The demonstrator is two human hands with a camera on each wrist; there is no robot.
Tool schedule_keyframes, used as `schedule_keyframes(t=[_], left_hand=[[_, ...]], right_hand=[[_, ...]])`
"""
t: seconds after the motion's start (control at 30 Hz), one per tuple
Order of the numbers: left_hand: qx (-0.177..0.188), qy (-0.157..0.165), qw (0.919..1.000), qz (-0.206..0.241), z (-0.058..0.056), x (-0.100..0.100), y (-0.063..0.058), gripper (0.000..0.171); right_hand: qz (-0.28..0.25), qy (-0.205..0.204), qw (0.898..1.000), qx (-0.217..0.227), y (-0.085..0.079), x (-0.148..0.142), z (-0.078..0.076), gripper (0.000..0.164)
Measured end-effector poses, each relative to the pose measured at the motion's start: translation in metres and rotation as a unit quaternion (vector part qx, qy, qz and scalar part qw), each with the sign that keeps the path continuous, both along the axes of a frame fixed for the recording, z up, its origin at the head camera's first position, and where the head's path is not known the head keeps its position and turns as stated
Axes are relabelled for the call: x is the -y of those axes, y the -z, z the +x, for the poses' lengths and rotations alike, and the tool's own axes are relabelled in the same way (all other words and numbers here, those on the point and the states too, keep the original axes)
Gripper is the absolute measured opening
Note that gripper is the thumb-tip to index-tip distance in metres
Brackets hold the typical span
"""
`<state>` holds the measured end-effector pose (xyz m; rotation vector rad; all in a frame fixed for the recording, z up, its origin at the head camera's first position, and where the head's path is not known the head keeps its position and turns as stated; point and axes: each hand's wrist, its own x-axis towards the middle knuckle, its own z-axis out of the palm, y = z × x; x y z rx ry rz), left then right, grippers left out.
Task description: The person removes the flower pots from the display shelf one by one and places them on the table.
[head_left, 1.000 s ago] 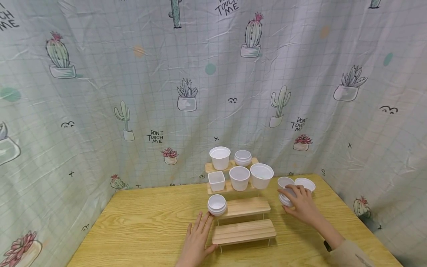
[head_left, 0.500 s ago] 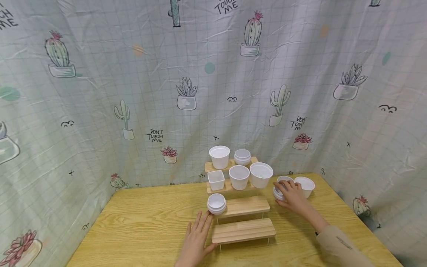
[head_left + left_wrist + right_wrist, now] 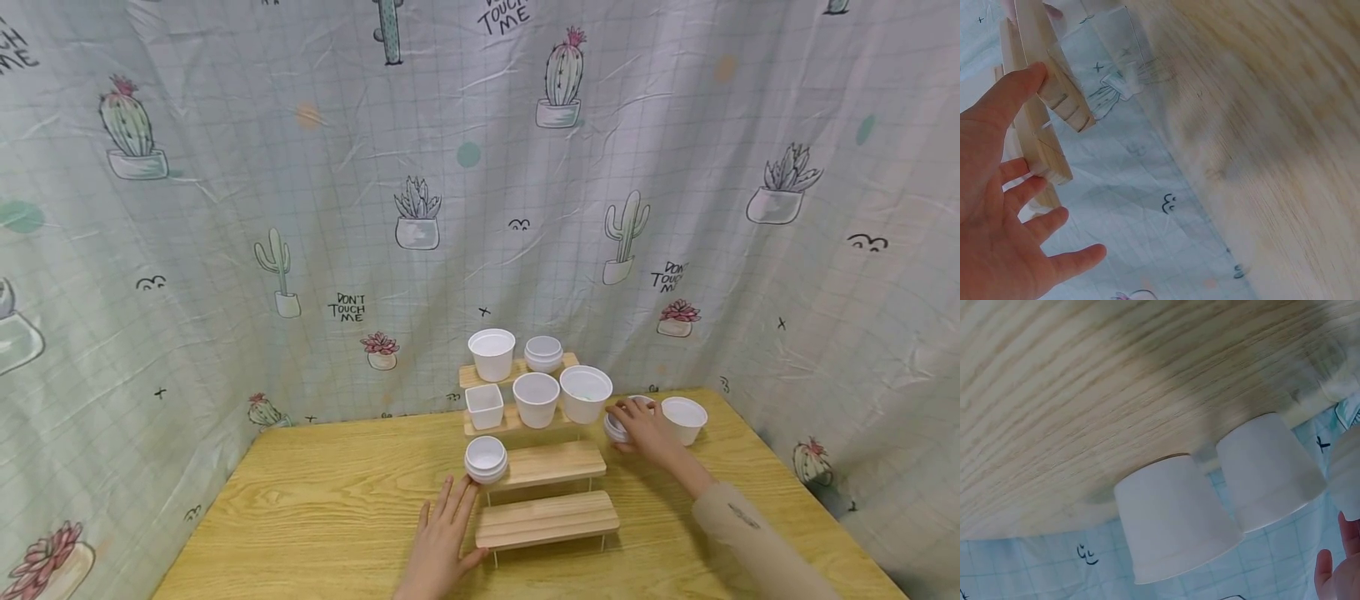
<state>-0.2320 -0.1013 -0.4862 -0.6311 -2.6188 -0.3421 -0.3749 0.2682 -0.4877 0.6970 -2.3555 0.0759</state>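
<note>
My right hand [image 3: 651,432] grips a small round white pot [image 3: 614,428], just right of the stepped wooden stand [image 3: 551,517]. The hand hides part of that pot and of another white pot [image 3: 642,401] behind it. In the right wrist view, fingers [image 3: 1350,534] touch the held pot [image 3: 1346,475] at the right edge. With fingers spread, my left hand [image 3: 441,546] rests against the stand's left side. Its thumb touches a wooden step [image 3: 1054,75] in the left wrist view. A ribbed round white pot [image 3: 486,460] sits near its fingertips, on the second step from the front.
Several white pots, among them a square pot [image 3: 484,406] and a wide pot [image 3: 586,393], stand on the two upper steps. Another white pot [image 3: 683,419] stands on the wooden table [image 3: 337,500] at the right. A cactus-print curtain [image 3: 337,192] hangs behind.
My right hand has carried the round pot leftward and slightly back, from in front of the right-hand pots toward the stand. The left hand stays in place.
</note>
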Motion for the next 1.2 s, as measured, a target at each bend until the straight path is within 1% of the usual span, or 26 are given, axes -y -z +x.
schedule_keyframes(t=[0.13, 0.33, 0.43, 0.67, 0.83, 1.03, 1.2], left_hand=[[-0.008, 0.001, 1.0000, 0.000, 0.001, -0.001, 0.001, 0.088], [0.012, -0.003, 0.9999, 0.003, 0.001, -0.001, -0.001, 0.087], [0.019, -0.004, 0.9998, 0.002, 0.000, 0.000, -0.001, 0.087], [0.023, -0.004, 0.9997, -0.002, 0.000, 0.000, -0.001, 0.087], [0.019, -0.006, 0.9998, -0.005, 0.000, 0.000, -0.002, 0.086], [0.020, -0.004, 0.9998, -0.004, 0.000, 0.000, -0.003, 0.087], [0.023, -0.003, 0.9997, -0.002, 0.001, 0.000, -0.004, 0.086]], right_hand=[[-0.007, 0.004, 1.000, 0.019, 0.000, 0.000, -0.005, 0.056], [0.008, -0.013, 1.000, 0.022, -0.001, 0.002, -0.016, 0.055], [0.012, -0.017, 0.999, 0.035, -0.001, 0.003, -0.019, 0.057], [0.026, 0.000, 0.997, 0.072, -0.001, 0.005, -0.023, 0.056], [0.032, 0.009, 0.995, 0.090, -0.001, 0.007, -0.027, 0.061], [0.047, 0.009, 0.996, 0.074, 0.002, 0.008, -0.030, 0.060], [0.049, 0.008, 0.996, 0.068, 0.002, 0.009, -0.030, 0.061]])
